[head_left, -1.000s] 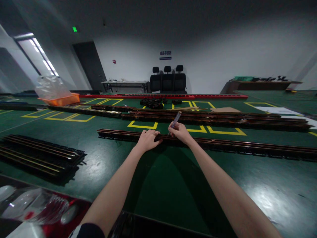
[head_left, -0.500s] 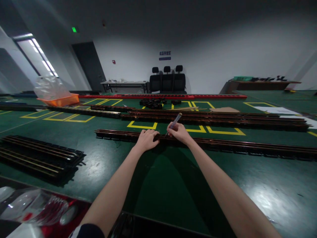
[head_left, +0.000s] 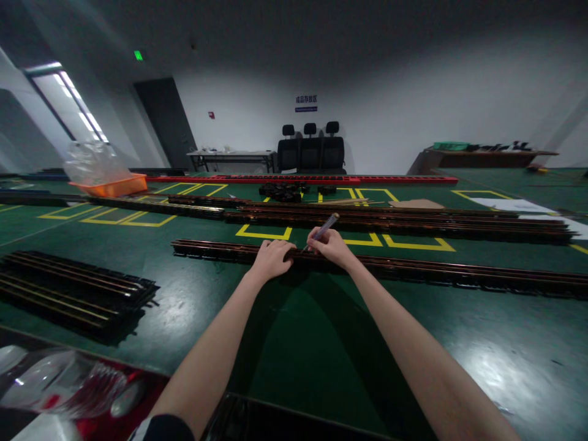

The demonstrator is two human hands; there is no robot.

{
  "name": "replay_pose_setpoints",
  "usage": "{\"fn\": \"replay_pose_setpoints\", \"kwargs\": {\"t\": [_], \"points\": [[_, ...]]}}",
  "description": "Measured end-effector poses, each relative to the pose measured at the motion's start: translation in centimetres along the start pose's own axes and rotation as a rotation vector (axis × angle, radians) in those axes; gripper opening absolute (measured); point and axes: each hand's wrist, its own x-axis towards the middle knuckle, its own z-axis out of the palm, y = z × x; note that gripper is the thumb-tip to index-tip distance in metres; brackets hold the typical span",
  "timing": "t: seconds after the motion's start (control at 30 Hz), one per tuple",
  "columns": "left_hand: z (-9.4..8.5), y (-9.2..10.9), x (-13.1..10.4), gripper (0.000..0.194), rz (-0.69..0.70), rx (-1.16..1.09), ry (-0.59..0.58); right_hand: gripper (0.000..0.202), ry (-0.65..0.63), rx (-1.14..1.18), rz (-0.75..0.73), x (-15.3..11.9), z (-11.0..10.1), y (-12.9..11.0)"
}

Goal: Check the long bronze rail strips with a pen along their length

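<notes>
A long dark rail [head_left: 427, 269] with copper-coloured strips lies across the green table in front of me. My left hand [head_left: 272, 258] rests over it, fingers curled down onto its far side and thumb towards the right. Just to the right, my right hand [head_left: 331, 246] grips a slim screwdriver [head_left: 327, 225] with a translucent handle. It is tilted, its thin shaft pointing down and left at the rail near my left fingers. Where exactly the tip touches is too small to make out.
Behind lies a bundle of similar rails [head_left: 413, 222], with black parts [head_left: 281, 191] beyond. Shorter rails [head_left: 68, 291] lie at the left. An orange tray [head_left: 110, 185] holds a clear plastic bag [head_left: 94, 162]. Bagged items [head_left: 64, 383] sit below the table's near-left edge.
The rail has shifted slightly left. My right hand and the screwdriver have moved a little left, and the screwdriver leans lower. My left hand stays almost in place.
</notes>
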Motion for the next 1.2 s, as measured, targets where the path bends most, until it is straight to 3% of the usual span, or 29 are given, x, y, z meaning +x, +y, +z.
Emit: {"fn": "replay_pose_setpoints", "kwargs": {"t": [0.33, 0.6, 1.2], "points": [[0.27, -0.15, 0.01, 0.034, 0.000, -0.003, 0.033, 0.008, -0.001, -0.011, 0.002, 0.08, -0.06, 0.32], [-0.09, -0.17, -0.03, 0.042, 0.017, -0.026, -0.029, 0.010, -0.006, 0.015, 0.009, -0.04, -0.04, 0.19], [-0.21, 0.18, -0.30, 0.040, 0.016, -0.007, -0.046, 0.012, 0.055, 0.071, 0.056, -0.25, -0.39, 0.11]]}}
